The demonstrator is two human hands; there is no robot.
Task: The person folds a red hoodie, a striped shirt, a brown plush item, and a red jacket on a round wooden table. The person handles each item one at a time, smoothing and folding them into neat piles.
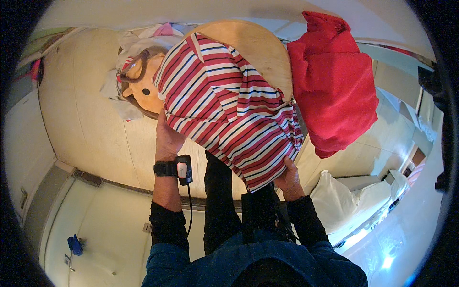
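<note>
A striped knit garment in red, white and navy is stretched out in front of me, partly folded over itself. My left hand holds its left edge, with the fingers hidden beneath the cloth. At its lower right edge my right hand grips the fabric, thumb on top and fingers underneath. Behind the garment shows a round wooden tabletop, which the cloth partly covers. An orange plush item with a dark round eye and brown trim lies just beyond my left hand, partly covered by the stripes.
Red cloth hangs in a heap right of the tabletop. Pale clothes lie around the plush item. White plastic bags stand at the lower right. A black device with a cable is strapped to my left wrist.
</note>
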